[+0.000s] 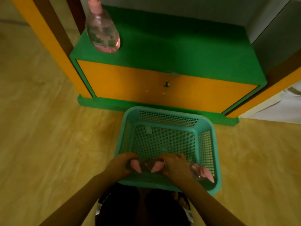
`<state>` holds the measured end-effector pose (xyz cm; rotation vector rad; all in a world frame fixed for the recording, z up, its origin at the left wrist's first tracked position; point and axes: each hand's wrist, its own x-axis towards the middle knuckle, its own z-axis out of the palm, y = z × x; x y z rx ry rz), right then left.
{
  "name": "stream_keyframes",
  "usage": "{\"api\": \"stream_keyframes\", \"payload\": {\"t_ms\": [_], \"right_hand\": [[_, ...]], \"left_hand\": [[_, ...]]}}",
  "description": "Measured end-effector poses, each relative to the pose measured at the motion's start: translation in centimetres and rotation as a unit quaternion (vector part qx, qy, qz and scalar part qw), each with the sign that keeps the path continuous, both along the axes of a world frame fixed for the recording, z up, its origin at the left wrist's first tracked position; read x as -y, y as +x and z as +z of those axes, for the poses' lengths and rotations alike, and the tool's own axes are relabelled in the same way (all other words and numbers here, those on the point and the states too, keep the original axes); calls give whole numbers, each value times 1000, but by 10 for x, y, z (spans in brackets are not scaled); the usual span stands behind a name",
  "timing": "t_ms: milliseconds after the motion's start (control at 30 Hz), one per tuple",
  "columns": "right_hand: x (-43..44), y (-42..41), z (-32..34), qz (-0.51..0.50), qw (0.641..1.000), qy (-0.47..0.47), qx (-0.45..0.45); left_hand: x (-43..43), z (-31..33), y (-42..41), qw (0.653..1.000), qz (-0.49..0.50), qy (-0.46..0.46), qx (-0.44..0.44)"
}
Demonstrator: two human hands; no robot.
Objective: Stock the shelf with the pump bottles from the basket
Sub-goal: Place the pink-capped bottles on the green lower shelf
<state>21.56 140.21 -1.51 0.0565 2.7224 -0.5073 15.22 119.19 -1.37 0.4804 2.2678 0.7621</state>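
Pink-capped pump bottles (pixel 136 166) were gripped by closed left hand (pixel 121 163) and right hand (pixel 173 165) at the basket (pixel 210 126) near edge, spouts pointing toward the person

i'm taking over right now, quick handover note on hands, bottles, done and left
Left hand: grip closed on a pump bottle at the near edge of the basket.
Right hand: grip closed on a second pump bottle beside it.
A third bottle lies loose in the basket's near right corner.
Done: one bottle stands on the green shelf, far left.
Left: shelve the two in hand, then the loose one. The basket floor looks otherwise bare.
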Motion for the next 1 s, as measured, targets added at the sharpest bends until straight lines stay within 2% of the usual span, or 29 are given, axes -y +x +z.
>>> {"api": "stream_keyframes", "payload": {"t_ms": [100,167,300,400,567,733,1000], "right_hand": [[6,2,-7,-2,998,11,-54],[9,5,-11,-16,997,10,-79],[14,2,-7,-53,998,3,-20],[9,-15,15,-65,997,-32,-19],[-3,-50,94,-37,995,-77,-54],[-12,-82,194,-3,991,-91,-101],[-3,-112,321,15,979,-108,-172]], "left_hand": [[-5,-7,4,997,2,24,-67],[-4,-9,4,996,0,39,-74],[2,-2,8,995,46,81,-21],[4,17,3,991,79,105,-17],[8,73,-27,976,123,171,-58],[12,165,-61,957,143,222,-119],[14,307,-90,943,87,241,-213]]}}
